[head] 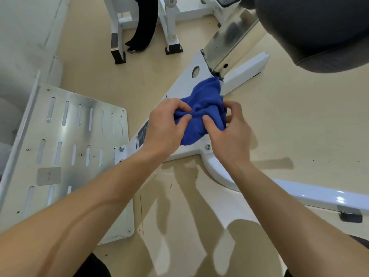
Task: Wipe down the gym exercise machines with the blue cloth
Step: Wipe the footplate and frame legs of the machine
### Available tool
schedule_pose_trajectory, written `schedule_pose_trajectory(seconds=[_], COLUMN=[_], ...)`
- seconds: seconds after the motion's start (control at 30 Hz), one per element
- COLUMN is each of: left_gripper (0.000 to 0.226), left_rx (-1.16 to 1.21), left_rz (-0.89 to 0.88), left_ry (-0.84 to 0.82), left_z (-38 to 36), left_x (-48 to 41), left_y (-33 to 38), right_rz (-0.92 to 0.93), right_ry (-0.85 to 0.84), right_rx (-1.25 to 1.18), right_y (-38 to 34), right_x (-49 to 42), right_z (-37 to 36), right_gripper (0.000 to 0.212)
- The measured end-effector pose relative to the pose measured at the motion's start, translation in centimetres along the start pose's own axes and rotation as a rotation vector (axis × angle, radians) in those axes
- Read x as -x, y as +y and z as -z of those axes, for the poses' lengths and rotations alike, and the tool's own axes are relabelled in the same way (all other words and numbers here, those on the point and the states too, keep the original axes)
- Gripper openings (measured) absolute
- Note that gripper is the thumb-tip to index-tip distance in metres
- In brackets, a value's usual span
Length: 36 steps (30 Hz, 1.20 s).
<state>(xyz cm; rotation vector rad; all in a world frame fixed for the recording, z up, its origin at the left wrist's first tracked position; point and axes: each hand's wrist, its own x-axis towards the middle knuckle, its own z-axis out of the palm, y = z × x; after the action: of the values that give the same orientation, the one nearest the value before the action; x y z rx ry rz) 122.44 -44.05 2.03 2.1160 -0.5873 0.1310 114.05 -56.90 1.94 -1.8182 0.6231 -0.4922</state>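
I hold the blue cloth (201, 108) bunched between my two hands, above the white triangular base plate (184, 80) of the machine. My left hand (165, 128) pinches the left part of the cloth with thumb and fingers, and my right hand (229, 132) grips its right part, thumb pressed into the folds. The far corner of the cloth reaches close to the shiny metal column (225, 43) that rises from the plate. On the left lies a metal foot plate (65, 148) with long slots. At the far right I see a dark padded seat (319, 31). The floor (299, 126) is beige.
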Motion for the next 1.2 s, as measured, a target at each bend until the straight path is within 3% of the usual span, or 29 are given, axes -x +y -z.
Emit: schedule_pose_trajectory(seconds=[0.1, 0.23, 0.4, 0.53, 0.67, 0.87, 1.03, 1.2], left_gripper=[0.012, 0.012, 0.009, 0.007, 0.008, 0.009, 0.008, 0.008], left_rx=[-0.072, -0.088, -0.008, -0.055, -0.143, -0.161, -0.229, -0.136], left_rz=[-0.131, -0.152, -0.113, -0.17, -0.231, -0.129, -0.054, -0.126], left_ry=[-0.046, -0.031, 0.204, 0.157, 0.108, 0.092, -0.028, 0.071], left_z=[-0.1, -1.4, -2.1, -2.4, -2.4, -2.1, -0.5, -0.9], left_x=[0.1, 0.5, -2.8, -4.2, -4.3, -3.6, -3.2, -4.5], left_y=[0.0, -1.1, 0.1, 0.1, -0.9, -2.6, -4.9, -1.9], right_rz=[-0.135, -0.266, -0.178, -0.129, -0.014, -0.061, -0.081, -0.025], right_ry=[0.013, 0.026, 0.084, 0.128, 0.18, 0.187, 0.072, 0.179], right_rx=[-0.024, -0.059, -0.325, -0.364, -0.239, -0.19, -0.096, -0.115], right_y=[1.3, 2.8, 1.9, 2.2, 2.9, 4.4, 5.4, 3.2], right_x=[1.7, 2.0, -1.1, -2.0, -3.4, -3.6, -2.8, -3.4], right_z=[-0.5, -1.2, -2.0, -3.9, -4.7, -6.6, -7.8, -5.6], right_gripper=[0.019, 0.019, 0.023, 0.02, 0.017, 0.033, 0.029, 0.034])
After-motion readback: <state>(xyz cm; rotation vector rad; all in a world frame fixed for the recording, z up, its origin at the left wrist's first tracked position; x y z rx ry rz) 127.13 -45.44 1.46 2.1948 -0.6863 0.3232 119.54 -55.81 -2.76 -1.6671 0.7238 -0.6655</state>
